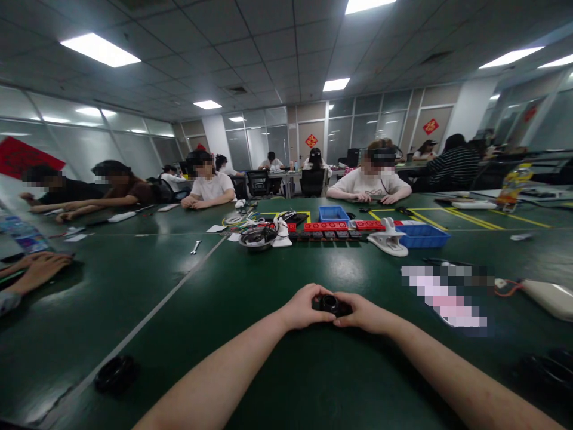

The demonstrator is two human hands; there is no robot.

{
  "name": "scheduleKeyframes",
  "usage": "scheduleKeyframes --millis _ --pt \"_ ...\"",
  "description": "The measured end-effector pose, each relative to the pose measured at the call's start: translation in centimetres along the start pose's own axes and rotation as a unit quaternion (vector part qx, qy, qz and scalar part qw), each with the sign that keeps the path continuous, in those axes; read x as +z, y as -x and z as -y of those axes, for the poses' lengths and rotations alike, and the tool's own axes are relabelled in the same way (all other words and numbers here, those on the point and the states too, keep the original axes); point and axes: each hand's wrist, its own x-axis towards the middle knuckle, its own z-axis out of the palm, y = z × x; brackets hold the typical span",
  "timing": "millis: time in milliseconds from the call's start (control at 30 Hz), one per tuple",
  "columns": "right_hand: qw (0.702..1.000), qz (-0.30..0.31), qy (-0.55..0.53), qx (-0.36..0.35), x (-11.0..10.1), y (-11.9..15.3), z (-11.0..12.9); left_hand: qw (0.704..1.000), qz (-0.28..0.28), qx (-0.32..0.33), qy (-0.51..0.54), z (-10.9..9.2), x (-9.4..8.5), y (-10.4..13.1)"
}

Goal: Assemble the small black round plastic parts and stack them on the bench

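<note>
A small black round object [330, 303] with a ring-like top rests at the middle of the green table [250, 286]. From its left side my left hand [305, 307] grips it, fingers curled round its edge. My right hand [358, 313] holds the same object from the right, thumb at the near side. The fingertips of both hands nearly meet in front of it. The object's underside is hidden.
Beyond my hands stand power strips [326, 234], a cable bowl [258, 237], a white clamp [388, 239] and a blue tray [423, 236]. A wrench [195, 247] lies left, with black coils [117, 375] nearer. A neighbour's hands [45, 267] rest far left.
</note>
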Motion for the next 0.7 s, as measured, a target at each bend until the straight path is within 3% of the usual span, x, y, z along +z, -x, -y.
scheduleKeyframes --millis 233,433,700 --pt "1.0 0.0 0.011 0.005 0.1 -0.2 -0.5 0.995 -0.033 0.045 -0.077 -1.1 -0.2 0.4" --pt "1.0 0.003 0.004 -0.002 0.1 -0.1 -0.1 0.987 -0.019 0.095 -0.126 -1.6 -0.6 0.7" --pt "1.0 -0.003 0.016 0.006 0.1 0.0 -0.1 0.99 0.006 0.055 -0.132 -1.5 -1.0 0.4"
